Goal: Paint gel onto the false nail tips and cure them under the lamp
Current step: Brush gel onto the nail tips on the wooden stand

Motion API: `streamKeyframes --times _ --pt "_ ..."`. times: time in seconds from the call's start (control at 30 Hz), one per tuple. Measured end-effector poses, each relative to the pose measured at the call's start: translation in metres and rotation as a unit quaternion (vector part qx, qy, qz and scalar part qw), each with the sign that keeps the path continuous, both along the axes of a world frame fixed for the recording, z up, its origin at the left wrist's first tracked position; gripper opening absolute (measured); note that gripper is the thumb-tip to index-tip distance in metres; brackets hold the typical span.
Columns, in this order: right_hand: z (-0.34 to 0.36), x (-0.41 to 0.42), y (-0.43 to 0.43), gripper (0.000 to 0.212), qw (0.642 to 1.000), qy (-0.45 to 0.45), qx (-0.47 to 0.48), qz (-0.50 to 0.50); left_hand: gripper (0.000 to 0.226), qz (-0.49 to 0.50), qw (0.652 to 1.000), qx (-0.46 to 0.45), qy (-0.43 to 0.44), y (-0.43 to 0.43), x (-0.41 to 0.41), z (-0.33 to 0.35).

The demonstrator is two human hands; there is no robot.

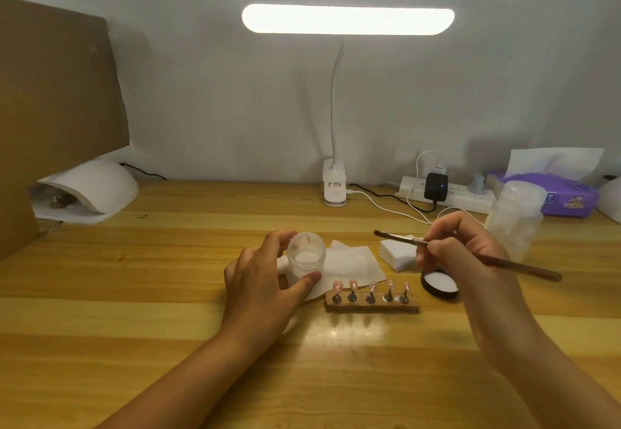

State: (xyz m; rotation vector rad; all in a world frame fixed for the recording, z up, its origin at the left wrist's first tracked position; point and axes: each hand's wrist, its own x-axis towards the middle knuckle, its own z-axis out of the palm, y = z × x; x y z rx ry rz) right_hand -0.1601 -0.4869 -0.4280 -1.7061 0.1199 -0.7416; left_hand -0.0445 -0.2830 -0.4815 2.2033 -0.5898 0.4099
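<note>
The step in hand looks like loading the brush from the small clear jar (pixel 306 255) before painting. The left hand (pixel 265 286) cups that jar just left of centre, its grip curled around the wall with the thumb pressed against the near side, so the jar stays put on the white paper wipe (pixel 349 265) beneath it. The right hand (pixel 460 250) pinches a thin brown brush (pixel 470 255) between thumb and fingertips, bristle end pointing toward the upper left and hanging in the air just right of the jar's mouth, not yet inside it. The false nail tips (pixel 371 286), five pinkish ones, stand on small metal stems in a brown holder (pixel 372 304) right below the wipe on the wooden surface (pixel 134 294); the black lid (pixel 440 284) lies open-side up beside it. To do this well, I would keep the jar braced, dip only the bristle tip, and wipe off the excess on the rim so the load stays small, since the tips are narrow and a heavy bead would likely run toward the stems. A steady wrist near the holder should help. The white curing lamp (pixel 90 186) sits at the far left, well apart, so the holder would need carrying over level.
</note>
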Motion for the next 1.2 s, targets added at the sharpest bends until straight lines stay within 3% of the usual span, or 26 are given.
streamKeyframes --times 0.2,0.3,0.57,1.2 --pt "-0.002 -0.003 0.029 0.026 0.997 -0.023 -0.043 0.061 0.054 -0.011 0.997 -0.025 -0.068 -0.001 -0.006 0.004" --pt "0.002 -0.007 0.04 0.017 0.991 -0.07 -0.094 0.067 0.054 -0.02 0.994 -0.019 -0.104 -0.002 -0.01 0.006" --pt "-0.005 -0.008 0.05 0.009 0.968 -0.077 -0.236 -0.028 0.057 -0.081 0.981 -0.018 -0.178 -0.005 -0.02 0.004" --pt "-0.01 -0.006 0.042 0.011 0.922 -0.069 -0.371 -0.083 0.057 -0.123 0.974 0.011 -0.191 -0.005 -0.029 0.014"
